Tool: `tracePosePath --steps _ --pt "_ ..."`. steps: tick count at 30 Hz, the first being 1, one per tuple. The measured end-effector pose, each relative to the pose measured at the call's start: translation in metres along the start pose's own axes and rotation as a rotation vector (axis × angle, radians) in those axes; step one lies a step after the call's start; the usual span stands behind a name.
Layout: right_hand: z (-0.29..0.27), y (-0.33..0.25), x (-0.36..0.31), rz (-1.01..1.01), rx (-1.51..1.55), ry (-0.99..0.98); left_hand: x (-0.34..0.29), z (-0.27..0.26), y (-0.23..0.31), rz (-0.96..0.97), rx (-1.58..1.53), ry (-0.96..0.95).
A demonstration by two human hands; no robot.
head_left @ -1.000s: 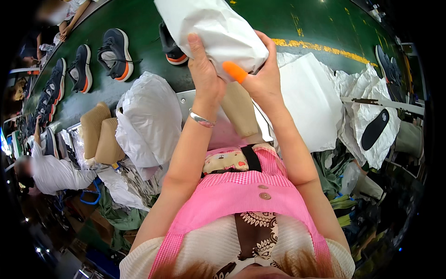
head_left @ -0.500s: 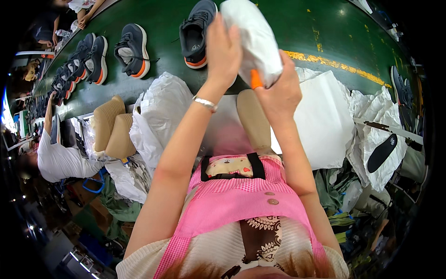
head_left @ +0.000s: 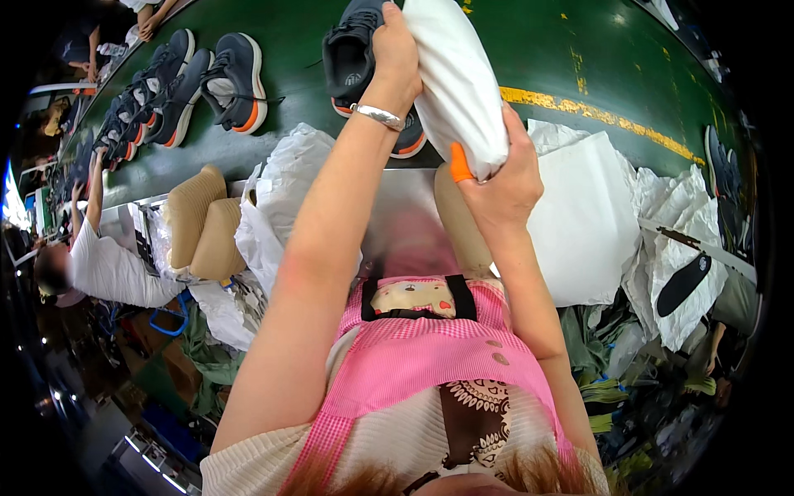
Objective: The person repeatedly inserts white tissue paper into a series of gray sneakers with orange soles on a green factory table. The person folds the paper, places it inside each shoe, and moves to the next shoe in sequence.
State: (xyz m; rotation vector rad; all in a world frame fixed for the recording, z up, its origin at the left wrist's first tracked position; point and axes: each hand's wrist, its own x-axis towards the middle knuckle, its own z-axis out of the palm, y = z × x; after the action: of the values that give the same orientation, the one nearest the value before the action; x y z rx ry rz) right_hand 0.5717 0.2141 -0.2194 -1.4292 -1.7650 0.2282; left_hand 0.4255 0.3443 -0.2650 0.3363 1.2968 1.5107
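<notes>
A long, rounded bundle of smooth white paper (head_left: 459, 91) is held above the green table, tilted, its far end cut off by the picture's top edge. My left hand (head_left: 397, 62) grips the left side of the bundle near that end. Around the near end closes my right hand (head_left: 504, 178), with an orange cover on its thumb. What the paper wraps, if anything, is hidden. A dark grey sneaker (head_left: 349, 62) with an orange heel stands just left of the bundle. Part of a second sneaker (head_left: 409, 138) shows below my left wrist.
More sneakers (head_left: 236, 83) line the green table (head_left: 289, 50) at the left. Nearer lie beige ribbed shoe forms (head_left: 194, 223), crumpled white paper (head_left: 298, 174), white sheets (head_left: 579, 223) and a black insole (head_left: 683, 285). Another person (head_left: 116, 264) reaches toward the sneakers at the far left.
My left hand has gone from lying along the bundle's side to gripping it nearer the far end. The bundle has shifted slightly right and nearer. The second sneaker shows more.
</notes>
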Motion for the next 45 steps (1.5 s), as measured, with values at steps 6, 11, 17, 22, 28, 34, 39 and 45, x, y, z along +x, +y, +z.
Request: tracePosePath --steps 6,11,17,22,28,34,39,45 --pt "-0.007 0.014 0.008 0.234 0.048 -0.179 0.039 -0.083 0.047 0.122 1.002 -0.346" --pt "-0.012 0.024 0.006 0.356 -0.004 -0.256 0.103 -0.162 0.042 0.23 1.553 -0.13" --pt "-0.036 0.038 0.013 0.487 -0.001 -0.21 0.114 -0.113 0.002 0.134 1.544 -0.251" --pt "-0.037 0.023 0.023 0.289 0.078 -0.384 0.096 -0.102 -0.028 0.2 1.576 -0.181" --pt "0.018 0.024 0.059 0.302 0.059 -0.632 0.097 -0.116 -0.014 0.148 1.589 -0.298" --pt "0.063 0.008 0.089 0.102 -0.225 -0.617 0.102 -0.119 0.001 0.034 1.536 -0.389" --pt "0.11 -0.004 0.082 -0.173 -0.331 -0.422 0.101 -0.116 0.0 -0.03 1.512 -0.439" --pt "0.147 -0.001 0.082 -0.133 -0.337 -0.498 0.104 -0.121 -0.001 -0.052 1.482 -0.445"
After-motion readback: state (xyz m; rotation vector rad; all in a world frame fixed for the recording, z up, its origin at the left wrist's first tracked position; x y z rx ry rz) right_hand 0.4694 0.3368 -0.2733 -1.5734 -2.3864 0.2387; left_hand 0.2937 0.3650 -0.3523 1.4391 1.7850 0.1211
